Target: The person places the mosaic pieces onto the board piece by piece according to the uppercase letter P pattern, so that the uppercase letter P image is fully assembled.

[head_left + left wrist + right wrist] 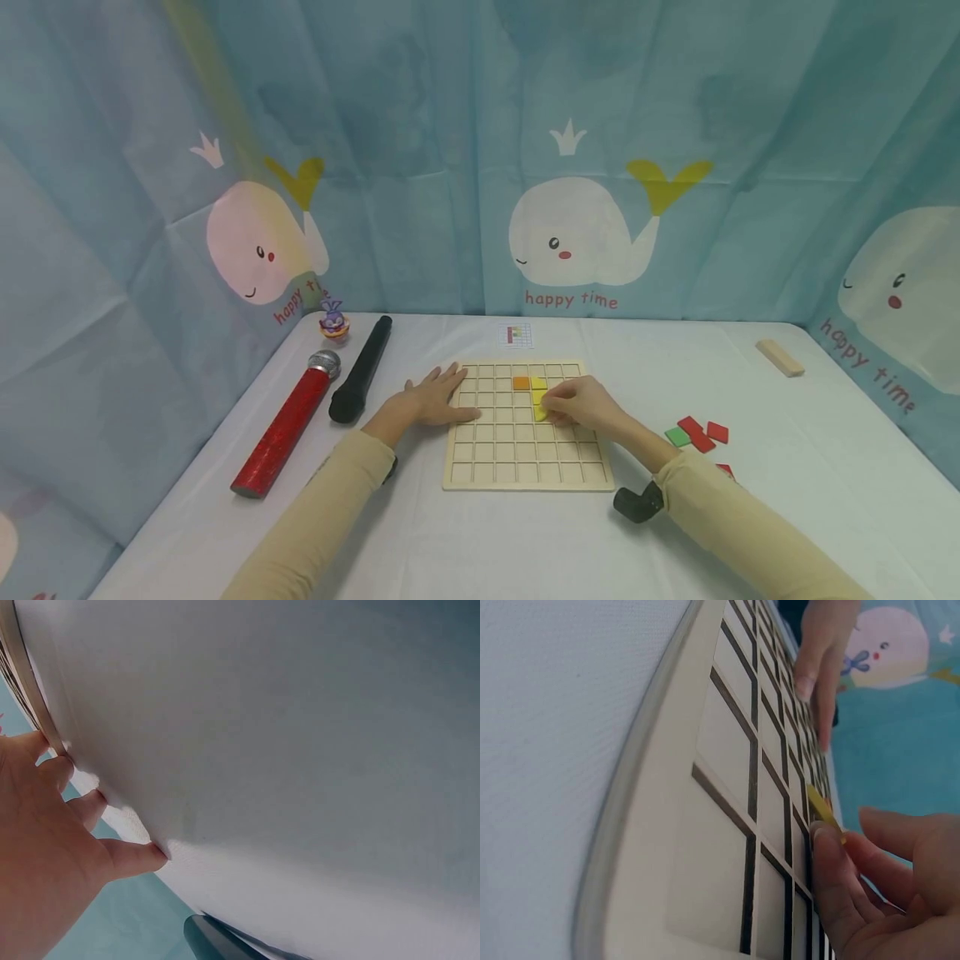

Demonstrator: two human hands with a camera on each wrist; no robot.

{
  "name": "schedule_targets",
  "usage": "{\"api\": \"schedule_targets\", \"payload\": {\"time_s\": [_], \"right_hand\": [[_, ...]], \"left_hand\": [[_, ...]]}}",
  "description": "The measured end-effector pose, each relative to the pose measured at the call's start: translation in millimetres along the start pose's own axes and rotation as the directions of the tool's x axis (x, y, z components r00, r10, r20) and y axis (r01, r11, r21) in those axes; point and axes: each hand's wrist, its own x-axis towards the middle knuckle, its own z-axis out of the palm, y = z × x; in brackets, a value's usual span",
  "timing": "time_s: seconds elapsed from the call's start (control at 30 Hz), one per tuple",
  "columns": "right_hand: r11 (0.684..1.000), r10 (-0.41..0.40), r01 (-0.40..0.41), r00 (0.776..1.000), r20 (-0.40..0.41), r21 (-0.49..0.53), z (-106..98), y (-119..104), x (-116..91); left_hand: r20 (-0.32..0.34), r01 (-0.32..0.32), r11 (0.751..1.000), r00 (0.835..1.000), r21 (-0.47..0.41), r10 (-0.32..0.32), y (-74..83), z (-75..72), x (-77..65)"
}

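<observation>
A square wooden grid board [525, 454] lies on the table before me. An orange tile [521, 383] sits in one of its upper cells, with a yellow tile [538, 383] directly to its right. My right hand [581, 402] is over the cells just below, pinching a yellow tile [823, 807] between thumb and fingers; in the right wrist view this tile is tilted close over the grid. Spread across the board's upper left edge is my left hand [435, 400], its thumb and fingers fairly straight. The left wrist view shows that hand's fingertips [156, 856] down on the tablecloth.
Right of the board lie several red tiles [699, 439] and a green tile [678, 437]. A wooden block [780, 358] is farther back. Behind the board is a printed grid card [517, 336]. On the left are a red microphone [285, 433], a black microphone [365, 367] and a purple toy [333, 322].
</observation>
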Motion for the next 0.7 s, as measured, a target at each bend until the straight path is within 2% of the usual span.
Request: {"api": "schedule_targets", "payload": {"time_s": [0.7], "right_hand": [[0.999, -0.004, 0.003, 1.0, 0.024, 0.036, -3.2, 1.5, 0.7]], "left_hand": [[-0.007, 0.0, 1.0, 1.0, 0.004, 0.0, 0.3, -0.5, 1.2]]}}
